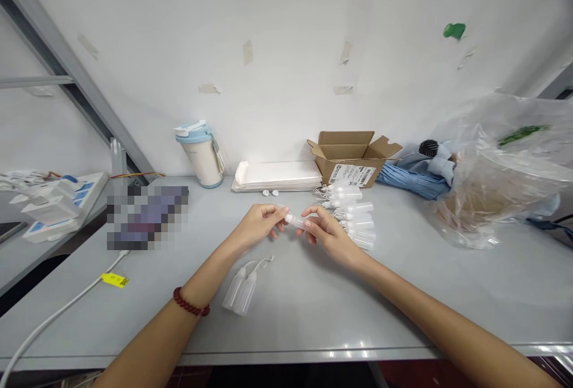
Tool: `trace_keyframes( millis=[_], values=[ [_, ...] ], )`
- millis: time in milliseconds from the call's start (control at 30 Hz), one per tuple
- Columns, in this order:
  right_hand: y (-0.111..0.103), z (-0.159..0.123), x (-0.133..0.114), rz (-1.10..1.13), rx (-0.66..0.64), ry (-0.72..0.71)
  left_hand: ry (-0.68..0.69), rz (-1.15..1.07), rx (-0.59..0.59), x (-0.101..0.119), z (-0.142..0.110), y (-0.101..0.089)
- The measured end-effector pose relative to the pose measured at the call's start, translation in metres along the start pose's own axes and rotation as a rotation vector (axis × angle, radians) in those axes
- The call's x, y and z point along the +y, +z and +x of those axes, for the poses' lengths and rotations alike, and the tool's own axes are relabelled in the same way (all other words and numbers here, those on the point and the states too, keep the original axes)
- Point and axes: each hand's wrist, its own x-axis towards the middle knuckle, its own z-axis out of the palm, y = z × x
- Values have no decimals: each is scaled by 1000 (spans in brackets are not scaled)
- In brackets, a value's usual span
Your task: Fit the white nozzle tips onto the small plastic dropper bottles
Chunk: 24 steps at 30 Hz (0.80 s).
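My left hand [258, 224] pinches the white-capped end of a small clear plastic bottle [297, 221]. The bottle's body lies between the thumb and fingers of my right hand [329, 235]. It is held nearly level, a little above the table. Beyond my right hand, several similar bottles [360, 221] with thin white tubes or straps lie in a row on their sides. Two more bottles [245, 293] with curved white strands rest side by side near my left forearm. Two small white caps [265, 193] sit behind my left hand.
At the back stand a lidded cup [202, 158], a flat stack of white packaging [280, 175] and an open cardboard box [351, 165]. A folded blue umbrella [414, 180] and a large plastic bag [487, 197] occupy the right. A white cable [58, 313] and a pixelated object [150, 218] lie left.
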Motion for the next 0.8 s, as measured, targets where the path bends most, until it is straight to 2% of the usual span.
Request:
trace_keyframes(
  millis=[167,400,533,633,800],
  values=[
    [1,0,1,-17,0,-17,-29,62,-21,-1,1,0],
    [0,-1,0,-5,13,12,68,22,-80,0,-2,-2],
    [0,0,2,4,10,18,75,-25,-97,0,-2,-3],
    [0,1,2,10,4,13,53,-13,-73,0,-1,-1],
    [1,0,2,4,1,0,-3,97,44,-2,0,3]
  ],
)
